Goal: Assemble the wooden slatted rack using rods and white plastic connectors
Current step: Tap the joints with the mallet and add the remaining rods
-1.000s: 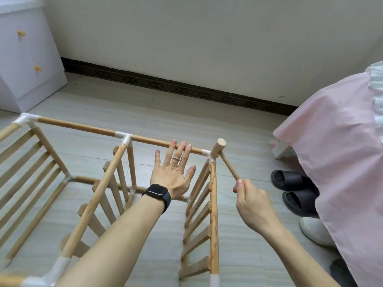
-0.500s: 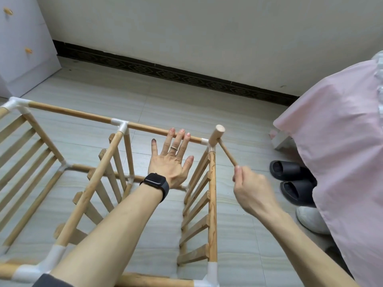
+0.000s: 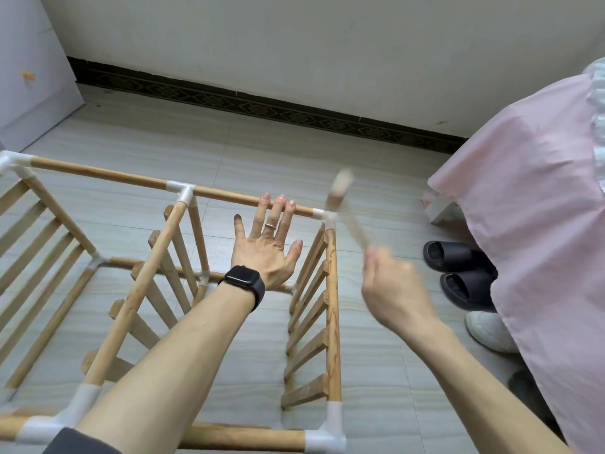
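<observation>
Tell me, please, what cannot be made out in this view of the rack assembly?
Head view: the mallet in the right hand is smeared by motion; whether it touches the corner connector cannot be told.
Head view: the rack is cut off by the left and bottom edges.
Head view: the white shoe is half hidden under the pink bedcover.
Head view: the left forearm covers part of the near rod.

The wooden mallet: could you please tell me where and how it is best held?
Put the grip on the near end of its thin handle, coming from the right, as the right hand does: the head sits far out over the corner connector.
</observation>
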